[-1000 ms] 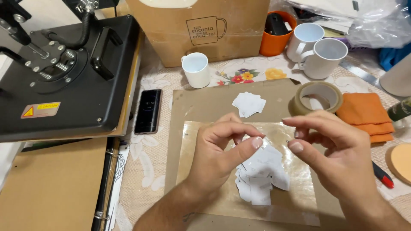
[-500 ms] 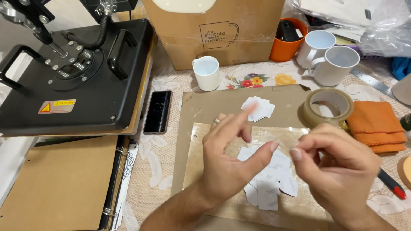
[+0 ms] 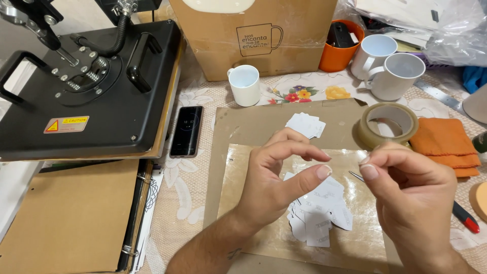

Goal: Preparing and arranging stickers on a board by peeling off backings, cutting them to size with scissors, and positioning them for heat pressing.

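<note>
My left hand (image 3: 276,180) hovers over a pile of small white paper cut-outs (image 3: 319,215). Its fingers are curled, the thumb points right, and nothing shows between them. Just right of it, my right hand (image 3: 413,200) pinches a thin metal pin (image 3: 355,176) between thumb and forefinger, tip toward the left thumb. The cut-outs lie on a glossy translucent sheet (image 3: 243,172) over brown paper (image 3: 238,122). A second small stack of white cut-outs (image 3: 306,125) sits farther back.
A tape roll (image 3: 386,126) and folded orange cloth (image 3: 446,148) lie at right, a red pen (image 3: 464,217) nearer. A black heat press (image 3: 86,86), phone (image 3: 186,131) and brown binder (image 3: 66,218) sit left. White mugs (image 3: 244,85) (image 3: 401,76), an orange cup (image 3: 339,48) and a cardboard box (image 3: 253,35) stand behind.
Both hands stay close together above the cut-outs. The right hand has risen slightly and its pinch has tightened. The view has shifted a little to the left.
</note>
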